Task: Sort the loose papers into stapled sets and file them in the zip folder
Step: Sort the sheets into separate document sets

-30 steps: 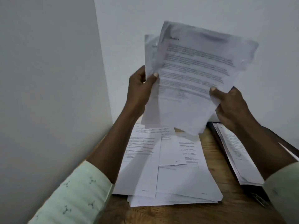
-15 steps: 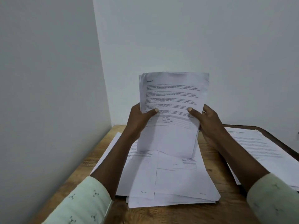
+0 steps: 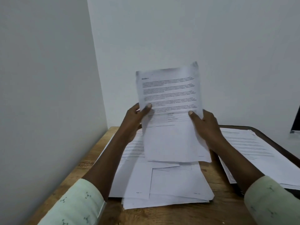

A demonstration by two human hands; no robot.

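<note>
The wooden tabletop (image 3: 224, 213) carried a sprawling pile of loose papers (image 3: 170, 184) at centre, a neater stack (image 3: 253, 153) off right. Above the pile, a sheaf of printed sheets (image 3: 170, 98) stood upright, and left hand (image 3: 134, 120) and right hand (image 3: 206, 125) each had a grip pinched on its side edges, thumbs in front.

Was dim and flat, with a cool grey cast over both walls (image 3: 227, 46). Showed no lamp and no glare anywhere. Threw only soft shadows: a faint one beneath the held sheets (image 3: 170, 140) onto the loose pile (image 3: 175, 184), a darker one along that pile's near edge on the wooden table (image 3: 211, 213). Smeared the print on the held sheets past reading, worst at their top right corner. Blurred the left hand (image 3: 136, 117) and right hand (image 3: 206, 125) slightly. Leaned the wall corner off vertical. Looked soft throughout.
</note>
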